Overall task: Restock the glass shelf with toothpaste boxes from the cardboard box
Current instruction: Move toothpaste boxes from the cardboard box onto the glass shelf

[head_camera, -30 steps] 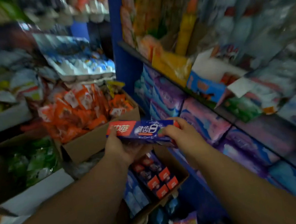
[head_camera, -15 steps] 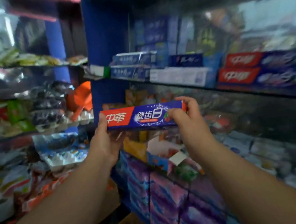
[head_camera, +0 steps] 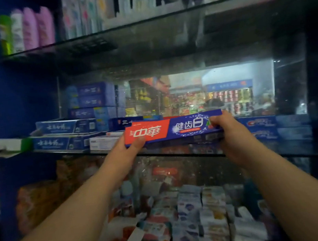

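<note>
A long red and blue toothpaste box (head_camera: 173,128) is held level in front of the glass shelf (head_camera: 179,152), just above its front edge. My left hand (head_camera: 126,152) grips its red left end, thumb on the front face. My right hand (head_camera: 231,134) grips the blue right end. Beneath the held box, more boxes of the same kind seem to lie on the shelf. The cardboard box is out of view.
Blue toothpaste boxes (head_camera: 63,134) are stacked at the shelf's left, others (head_camera: 262,125) at its right. A mirror (head_camera: 201,93) backs the shelf. Bottles (head_camera: 27,30) stand on the shelf above. Packaged goods (head_camera: 199,217) fill the shelf below.
The view rose from the cardboard box on the floor to the glass shelf. Both hands carried the toothpaste box up and forward to the shelf's front edge.
</note>
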### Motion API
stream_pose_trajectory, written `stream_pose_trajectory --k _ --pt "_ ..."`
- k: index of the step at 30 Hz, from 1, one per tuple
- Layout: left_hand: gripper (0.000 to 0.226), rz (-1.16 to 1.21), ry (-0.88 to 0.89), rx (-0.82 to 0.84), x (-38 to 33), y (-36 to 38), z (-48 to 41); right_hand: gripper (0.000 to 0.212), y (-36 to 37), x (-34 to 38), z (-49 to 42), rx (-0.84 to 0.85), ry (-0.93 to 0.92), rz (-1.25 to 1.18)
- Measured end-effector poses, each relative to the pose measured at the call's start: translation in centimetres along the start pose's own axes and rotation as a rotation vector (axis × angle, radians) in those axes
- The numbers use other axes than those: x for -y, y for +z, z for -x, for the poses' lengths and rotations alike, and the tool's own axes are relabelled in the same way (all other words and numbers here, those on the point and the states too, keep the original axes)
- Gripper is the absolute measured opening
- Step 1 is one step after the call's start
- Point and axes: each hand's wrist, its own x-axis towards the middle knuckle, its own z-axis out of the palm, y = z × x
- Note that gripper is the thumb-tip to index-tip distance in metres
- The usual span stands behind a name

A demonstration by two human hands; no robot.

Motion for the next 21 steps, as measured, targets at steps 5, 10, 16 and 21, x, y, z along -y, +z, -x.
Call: stream_pose_trajectory --k 5,10,16,21 --pt "0.06 -0.316 0.043 0.192 -0.9 3.8 -1.5 0.014 -4.7 0.3 -0.7 -0.038 0.069 0.097" --pt "0.087 -0.512 0.013 0.39 -2.1 4.5 -2.9 0.011 -7.4 1.0 -0.9 0.042 0.192 0.388" --pt "0.092 -0.458 -0.038 0.349 -1.9 3.9 -5.1 0.017 -7.4 1.7 -2.0 0.072 0.239 0.515" --pt "0.087 -0.546 -0.039 0.373 -0.2 4.7 -6.9 0.036 -6.2 0.3 -3.0 0.118 0.24 0.726"
